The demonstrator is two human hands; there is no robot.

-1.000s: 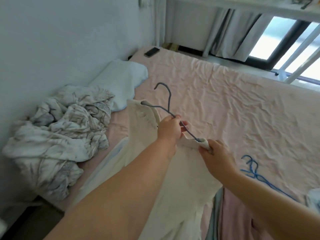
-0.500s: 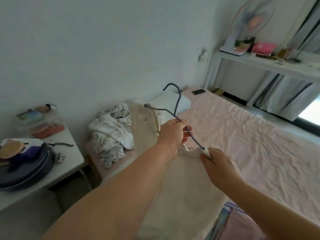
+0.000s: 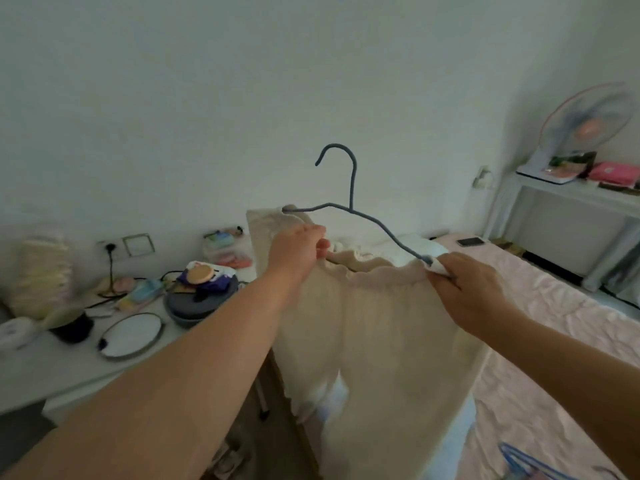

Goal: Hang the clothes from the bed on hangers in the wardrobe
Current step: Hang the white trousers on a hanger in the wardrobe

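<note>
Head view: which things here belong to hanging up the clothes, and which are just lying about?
Part of the job:
- cream garment, held up by both hands
- grey hanger inside it
- left hand, right hand
- blue hangers on the bed

Just lying about:
- fan
- phone
- round mirror
- pillow

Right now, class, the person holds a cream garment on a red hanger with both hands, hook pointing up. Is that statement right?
Not quite. The head view shows the hanger is grey-blue, not red. The rest holds: the left hand and right hand both hold the cream garment on it, hook pointing up.
</note>
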